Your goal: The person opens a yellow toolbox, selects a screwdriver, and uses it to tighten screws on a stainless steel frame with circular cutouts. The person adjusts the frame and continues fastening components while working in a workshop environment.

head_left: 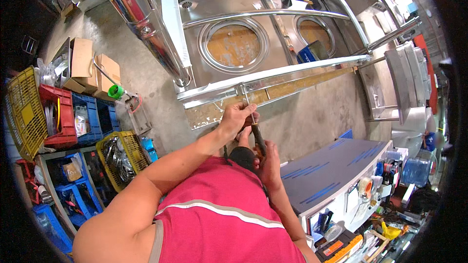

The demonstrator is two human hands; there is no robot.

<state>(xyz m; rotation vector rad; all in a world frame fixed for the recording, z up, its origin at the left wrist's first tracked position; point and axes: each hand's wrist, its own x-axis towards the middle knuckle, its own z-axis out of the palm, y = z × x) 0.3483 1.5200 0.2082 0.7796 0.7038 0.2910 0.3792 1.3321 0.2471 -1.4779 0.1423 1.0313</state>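
Observation:
A stainless steel frame [209, 91] with several bars stands in front of me, and its near rail is nearest to both hands. From that rail a thin metal rod [247, 98] runs back toward my body. My left hand [237, 119] pinches the rod between thumb and fingers. In line with it is a dark, long-handled tool [258, 137], whose exact kind I cannot make out. My right hand [269, 167] is closed around its rear end, close to my waist. Black and orange parts show there, partly hidden by the fingers.
Metal panels with round openings [234, 45] lie within the frame, with a blue box [313, 52] on them. Plastic crates [57, 117] and cardboard boxes [83, 63] stand at left. At right is a grey-topped bench [326, 170] beside tools and tape. Beyond it, a person [431, 141] shows.

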